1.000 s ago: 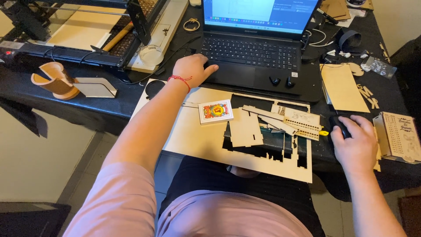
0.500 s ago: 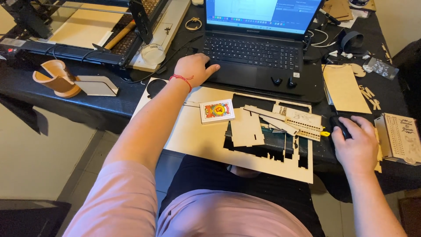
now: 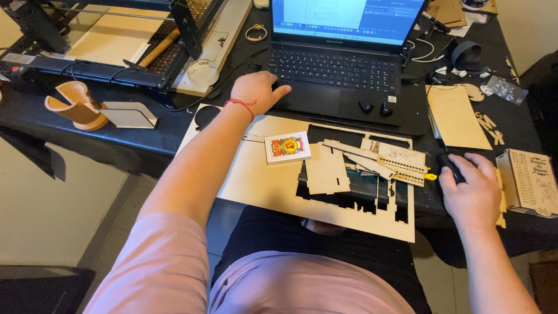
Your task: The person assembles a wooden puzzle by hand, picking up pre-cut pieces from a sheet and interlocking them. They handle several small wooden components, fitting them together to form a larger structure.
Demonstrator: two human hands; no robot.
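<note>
My left hand (image 3: 260,91) rests on the front left corner of a black laptop (image 3: 343,70), fingers loosely curled beside the touchpad. A red string bracelet circles that wrist. My right hand (image 3: 472,186) lies over a black computer mouse (image 3: 451,164) on the black table to the right. Between my arms lies a pale cut wooden sheet (image 3: 261,186) with loose cut pieces (image 3: 326,170), a perforated strip (image 3: 401,166) and a boxed deck of cards (image 3: 287,147).
A laser cutting machine (image 3: 116,40) with a wooden panel stands at the back left. A small wooden holder (image 3: 78,104) sits at the table's left edge. A wooden box (image 3: 532,183), a plain wood sheet (image 3: 459,116) and cables lie at the right.
The view has shifted slightly downward. Both hands stay where they were, left on the laptop edge and right on the mouse.
</note>
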